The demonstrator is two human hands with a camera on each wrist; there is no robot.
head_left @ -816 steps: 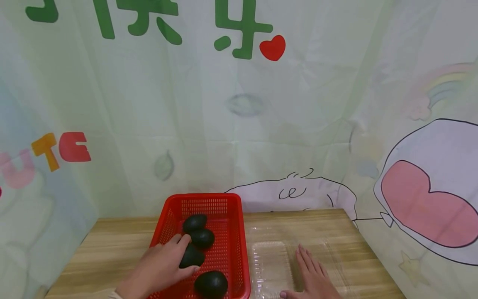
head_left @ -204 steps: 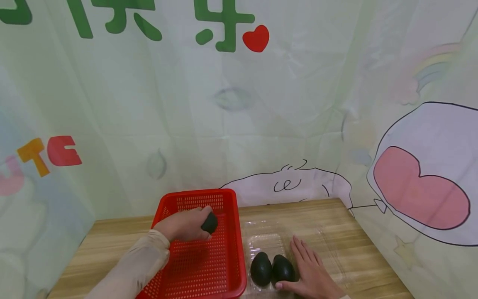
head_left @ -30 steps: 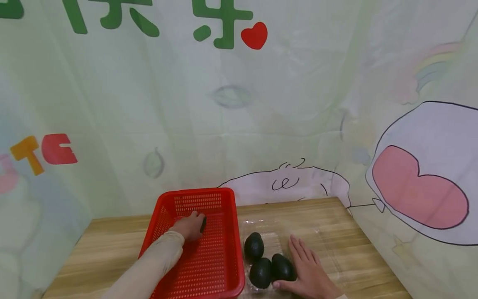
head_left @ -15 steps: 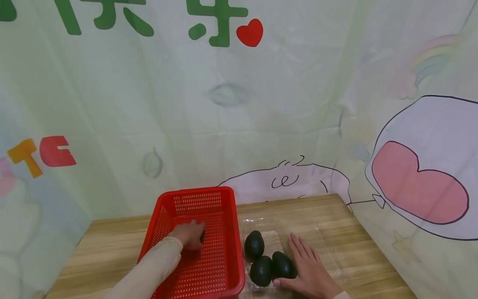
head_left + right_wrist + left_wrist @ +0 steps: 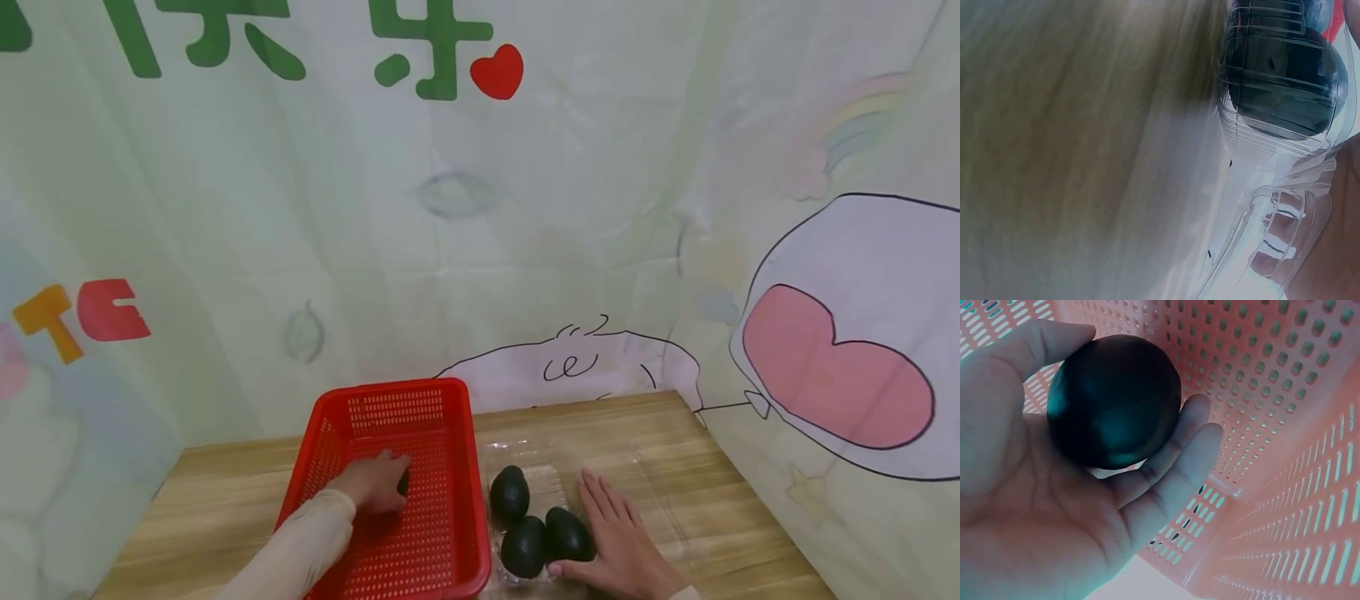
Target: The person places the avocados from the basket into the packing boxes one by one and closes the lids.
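Note:
Inside the red basket (image 5: pixel 420 533), my left hand (image 5: pixel 375 483) holds a dark avocado (image 5: pixel 404 482), mostly covered by the hand in the head view. The left wrist view shows that avocado (image 5: pixel 1116 403) between my thumb and curled fingers, near the perforated wall. To the basket's right lies a clear plastic clamshell box (image 5: pixel 532 450) with three dark avocados: one farther back (image 5: pixel 510 493), two side by side nearer me. My right hand (image 5: pixel 630 546) rests on the box's right part, fingers straight, thumb by the nearest right avocado (image 5: pixel 568 533).
The wooden table (image 5: pixel 217 492) carries both containers. A printed curtain (image 5: pixel 375 208) hangs along the table's back and sides. Through the clear plastic, the right wrist view shows a dark avocado (image 5: pixel 1279 87) close up.
Long before, several avocados lay in the basket and none showed in the box; later two, then three sat there. Over the last second my left hand shifted slightly nearer me, still gripping the avocado.

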